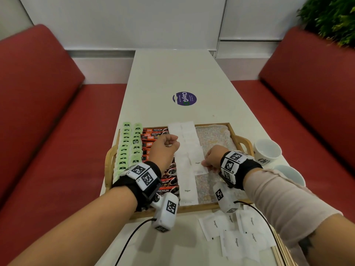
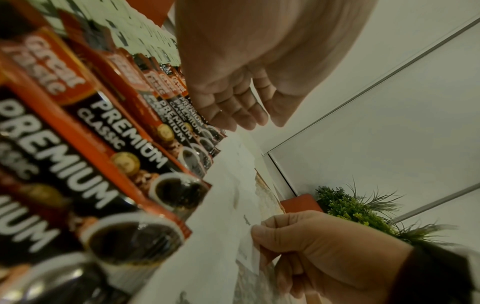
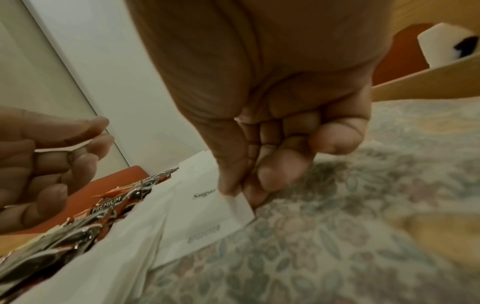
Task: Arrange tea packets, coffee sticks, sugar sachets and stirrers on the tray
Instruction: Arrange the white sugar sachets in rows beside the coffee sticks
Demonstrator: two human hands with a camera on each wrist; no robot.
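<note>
We pinch a sugar sachet [image 3: 207,207] by its corner with our right hand [image 1: 212,157] to lay it overlapping the white row on the tray [image 1: 243,140], while our left hand [image 1: 163,148] hovers empty, loosely curled, above the coffee sticks [image 1: 153,135].

Café booth: red bench seats [image 1: 48,104], narrow white table [image 1: 172,73], cups [image 1: 267,150].
</note>
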